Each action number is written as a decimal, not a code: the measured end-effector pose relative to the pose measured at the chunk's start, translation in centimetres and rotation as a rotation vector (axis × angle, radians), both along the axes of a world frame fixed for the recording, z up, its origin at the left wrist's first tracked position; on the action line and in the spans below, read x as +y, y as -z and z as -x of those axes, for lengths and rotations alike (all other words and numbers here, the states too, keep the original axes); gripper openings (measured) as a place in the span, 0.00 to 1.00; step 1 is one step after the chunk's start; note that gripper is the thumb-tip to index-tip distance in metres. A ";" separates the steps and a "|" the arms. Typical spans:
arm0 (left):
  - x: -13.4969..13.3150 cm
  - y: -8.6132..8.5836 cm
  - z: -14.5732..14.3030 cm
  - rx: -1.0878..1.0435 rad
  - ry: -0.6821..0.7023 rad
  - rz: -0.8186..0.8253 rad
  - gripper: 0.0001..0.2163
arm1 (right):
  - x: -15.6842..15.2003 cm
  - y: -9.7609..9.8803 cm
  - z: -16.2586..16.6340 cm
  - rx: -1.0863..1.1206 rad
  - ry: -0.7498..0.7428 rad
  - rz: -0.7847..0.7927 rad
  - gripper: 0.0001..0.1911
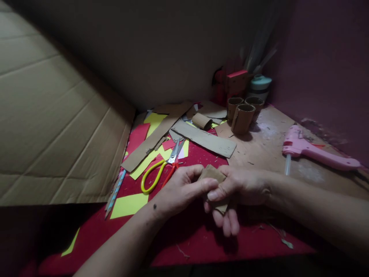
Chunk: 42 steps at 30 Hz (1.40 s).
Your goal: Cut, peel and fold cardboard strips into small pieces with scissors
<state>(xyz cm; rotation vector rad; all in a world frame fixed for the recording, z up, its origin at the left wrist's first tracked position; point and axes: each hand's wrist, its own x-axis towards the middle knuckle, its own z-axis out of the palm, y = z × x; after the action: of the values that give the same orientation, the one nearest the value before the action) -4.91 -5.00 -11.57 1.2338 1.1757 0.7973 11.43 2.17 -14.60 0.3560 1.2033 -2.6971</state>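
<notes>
Between my two hands is a small brown piece of cardboard [212, 174], partly covered by the fingers. My left hand [188, 186] grips it from the left, thumb laid across its top. From the right, my right hand [240, 186] pinches it too, with that thumb beside the left one and fingers underneath. Scissors [173, 157] with one yellow and one red handle lie just beyond my left hand, blades pointing away. A flat cardboard strip [206, 137] and a short cardboard tube [202, 120] rest farther back.
Three cardboard cups [243, 119] stand at the back right, near a teal-lidded container [260, 82]. A pink glue gun [314, 150] lies on the right. Yellow paper [129, 205], pencils [115, 192] and a long cardboard strip [155, 136] lie left. A large cardboard panel [63, 115] leans in from the left.
</notes>
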 end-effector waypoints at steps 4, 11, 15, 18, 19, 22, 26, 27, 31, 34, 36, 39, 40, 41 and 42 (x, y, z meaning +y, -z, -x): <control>0.0 -0.3 0.4 -0.061 0.075 0.001 0.11 | 0.0 -0.1 -0.3 0.088 -0.058 0.069 0.21; -0.1 -0.5 1.1 -0.050 0.072 -0.017 0.09 | -0.5 -0.4 0.0 0.051 -0.063 0.111 0.23; -0.1 -0.3 0.9 -0.036 0.024 0.000 0.10 | -0.5 -0.1 0.3 0.052 -0.146 0.117 0.20; 0.1 0.0 0.7 -0.059 -0.046 0.046 0.11 | -0.5 0.1 0.4 0.053 -0.085 0.066 0.17; 0.1 0.2 0.6 -0.079 -0.073 0.061 0.11 | -0.6 0.1 0.4 0.042 -0.049 0.042 0.16; 0.2 0.5 0.4 -0.144 -0.100 0.116 0.10 | -0.7 0.1 0.3 0.006 0.092 -0.028 0.14; 0.1 0.7 0.4 -0.174 -0.103 0.090 0.11 | -0.5 -0.1 0.3 0.006 0.161 -0.097 0.16; 0.0 0.7 0.5 -0.170 -0.115 0.065 0.11 | -0.4 -0.2 0.2 0.016 0.126 -0.113 0.18; 0.0 0.7 0.9 -0.122 -0.132 0.027 0.12 | 0.1 -1.1 -0.3 0.014 -0.002 -0.259 0.22; 0.1 1.0 1.1 -0.135 -0.155 0.037 0.12 | 0.1 -1.6 -0.5 -0.025 0.001 -0.345 0.22; 0.1 1.2 1.1 -0.166 -0.177 0.054 0.11 | 0.0 -1.6 -0.5 -0.038 0.017 -0.329 0.21; 0.0 1.3 1.1 -0.192 -0.160 0.090 0.11 | -0.1 -1.6 -0.4 -0.030 0.043 -0.316 0.21; 0.0 1.2 1.1 -0.195 -0.151 0.088 0.11 | 0.0 -1.7 -0.4 -0.018 0.043 -0.322 0.21; 0.0 1.1 1.1 -0.198 -0.142 0.075 0.11 | 0.1 -1.8 -0.5 -0.003 0.029 -0.327 0.22; -0.1 1.0 1.1 -0.198 -0.141 0.055 0.11 | 0.2 -2.0 -0.5 0.010 0.003 -0.335 0.24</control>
<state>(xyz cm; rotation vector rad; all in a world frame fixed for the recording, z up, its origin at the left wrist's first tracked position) -5.96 -5.09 -12.55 1.0105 1.1234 0.9625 11.97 2.41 -12.63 0.3869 1.6600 -2.4971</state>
